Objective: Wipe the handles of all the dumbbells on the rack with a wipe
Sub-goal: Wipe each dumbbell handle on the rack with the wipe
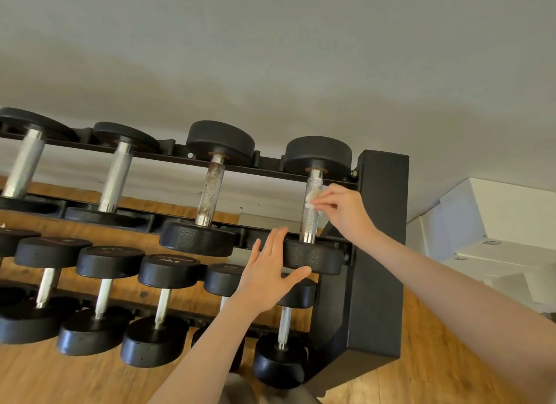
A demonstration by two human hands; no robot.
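**Wiping the end dumbbell on the top tier**

Head view: I take the rack's black end post (380, 238) as my landmark. Just beside it, on the top tier, sits the end dumbbell (314, 205), and my right hand (346, 211) pinches a small white wipe (313, 197) against the upper part of its knurled handle. My left hand (270, 271) is spread, fingers straight, its thumb and fingers resting on the near head of that same dumbbell, steadying it I would say.

I judge the step in hand to be the wiping of this first handle beside the post. The next move calls for drawing the wipe down the handle's full length and round its far side, which I cannot see from here.

One place further from the post stands the rust-flecked dumbbell (210, 190), then two more beyond it; the lower tier (168, 298), below and further from the post, holds a row of smaller ones, all seemingly yet to do.
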